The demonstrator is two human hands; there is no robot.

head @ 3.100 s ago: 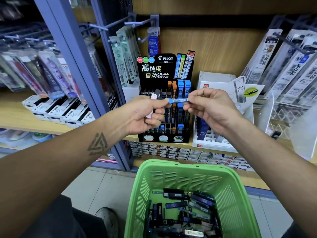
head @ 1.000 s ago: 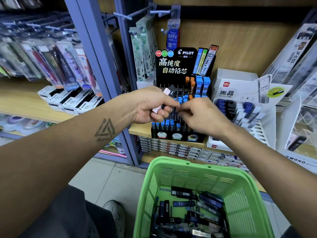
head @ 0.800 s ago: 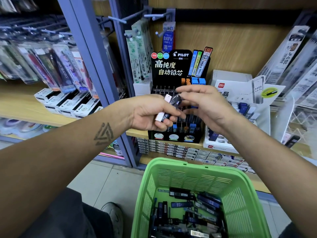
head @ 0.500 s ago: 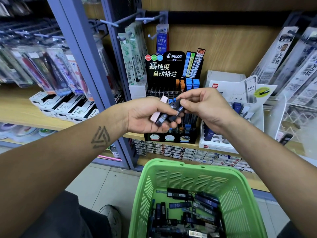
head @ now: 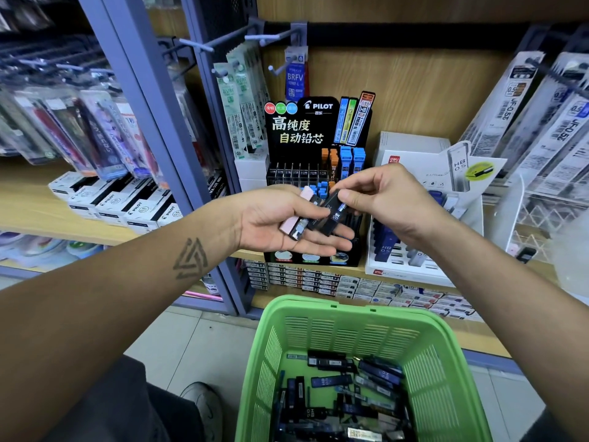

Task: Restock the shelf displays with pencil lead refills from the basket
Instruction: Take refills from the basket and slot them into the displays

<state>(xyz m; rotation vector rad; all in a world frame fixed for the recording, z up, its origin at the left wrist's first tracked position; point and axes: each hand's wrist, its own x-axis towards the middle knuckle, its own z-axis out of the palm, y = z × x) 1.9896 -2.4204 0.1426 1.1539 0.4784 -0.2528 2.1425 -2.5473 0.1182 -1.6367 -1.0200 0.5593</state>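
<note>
Your left hand (head: 287, 223) has uncurled since half a second ago and now lies palm up with fingers spread flat, a pink case and dark lead refill cases (head: 301, 223) resting across them. Your right hand (head: 387, 202) pinches one black refill case (head: 333, 213) between thumb and forefinger, its lower end touching your left fingers, in front of the black Pilot display (head: 314, 129). More refills lie in the green basket (head: 350, 317) below.
</note>
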